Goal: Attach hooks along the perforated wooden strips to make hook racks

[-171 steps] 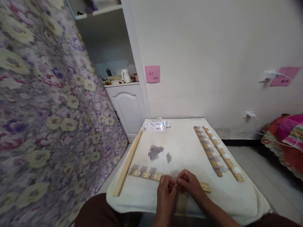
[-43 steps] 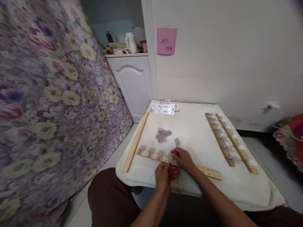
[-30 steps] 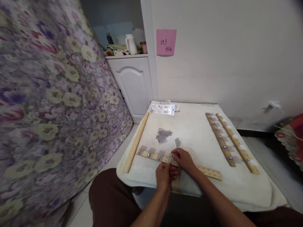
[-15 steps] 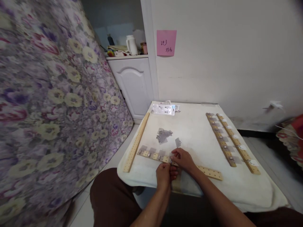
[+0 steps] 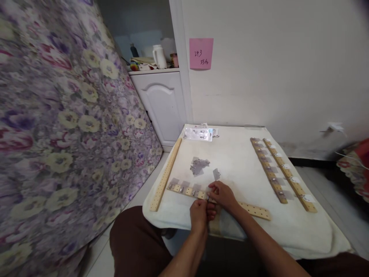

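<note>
Both my hands meet at a pale wooden strip (image 5: 255, 211) with rows of holes, lying near the table's front edge. My left hand (image 5: 198, 215) is closed, its fingers curled against the strip's near edge. Just beyond it, my right hand (image 5: 223, 195) pinches with thumb and fingertips over the strip. A tiny shiny bit shows between the hands; what it is stays hidden by the fingers. Left of them on the strip sit several small metal pieces (image 5: 182, 188) with grey translucent tags. A single tagged piece (image 5: 216, 174) lies beyond my right hand, beside a small pile (image 5: 198, 166) of similar ones.
Another holed wooden strip (image 5: 165, 175) lies along the table's left side. Two strips on the right, one with grey tags (image 5: 268, 169) and one with white tags (image 5: 294, 180), carry metal pieces. Clear packaging (image 5: 198, 134) lies at the back. A wall stands behind the table (image 5: 233, 150).
Both hands stay almost still at the same spot on the strip. The view shifts very slightly; nothing else visibly moves.
</note>
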Tool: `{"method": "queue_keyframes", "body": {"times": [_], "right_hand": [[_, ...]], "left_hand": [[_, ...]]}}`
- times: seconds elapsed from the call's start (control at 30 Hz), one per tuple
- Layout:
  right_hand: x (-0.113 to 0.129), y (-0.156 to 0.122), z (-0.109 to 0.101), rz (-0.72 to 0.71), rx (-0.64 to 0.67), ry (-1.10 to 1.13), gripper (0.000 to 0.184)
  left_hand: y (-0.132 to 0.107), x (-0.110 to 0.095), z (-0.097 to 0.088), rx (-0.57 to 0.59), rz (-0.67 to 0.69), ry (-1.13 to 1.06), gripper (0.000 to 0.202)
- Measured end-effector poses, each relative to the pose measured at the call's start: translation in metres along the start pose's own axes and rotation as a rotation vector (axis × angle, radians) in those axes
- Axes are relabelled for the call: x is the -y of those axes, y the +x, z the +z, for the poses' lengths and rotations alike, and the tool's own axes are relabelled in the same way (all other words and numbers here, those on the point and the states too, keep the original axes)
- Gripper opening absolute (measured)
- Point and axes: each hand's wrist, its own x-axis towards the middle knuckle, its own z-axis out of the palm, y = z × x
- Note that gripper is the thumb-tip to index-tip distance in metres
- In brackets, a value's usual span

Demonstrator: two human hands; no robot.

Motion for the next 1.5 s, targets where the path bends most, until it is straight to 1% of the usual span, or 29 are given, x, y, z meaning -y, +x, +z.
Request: {"method": "queue_keyframes", "body": {"times": [0.23,0.53,0.7,1.07,1.2,1.33,1.5], "right_hand": [[0.0,0.0,0.001,-0.004,-0.014,0.003,0.027],[-0.003,0.006,0.002,0.057,0.035,0.078,0.029],[-0.004,0.008,0.002,0.068,0.053,0.075,0.03],[-0.007,0.01,-0.002,-0.005,0.082,0.156,0.028],[-0.008,0.009,-0.002,-0.005,0.076,0.171,0.028],[-0.008,0.009,-0.003,-0.02,0.102,0.197,0.029],[-0.008,0.009,-0.003,-0.018,0.099,0.182,0.023]], "left_hand": [[0.002,0.001,-0.001,0.009,0.002,0.004,0.014],[0.002,0.002,-0.001,0.008,-0.01,0.007,0.016],[0.003,0.0,0.0,0.007,-0.035,0.009,0.016],[-0.002,-0.003,0.001,0.016,-0.013,-0.027,0.016],[-0.001,-0.002,0.0,0.019,-0.011,-0.032,0.016],[0.0,-0.001,0.0,0.019,-0.011,-0.034,0.015],[0.002,0.001,-0.001,0.028,-0.001,-0.031,0.014]]}}
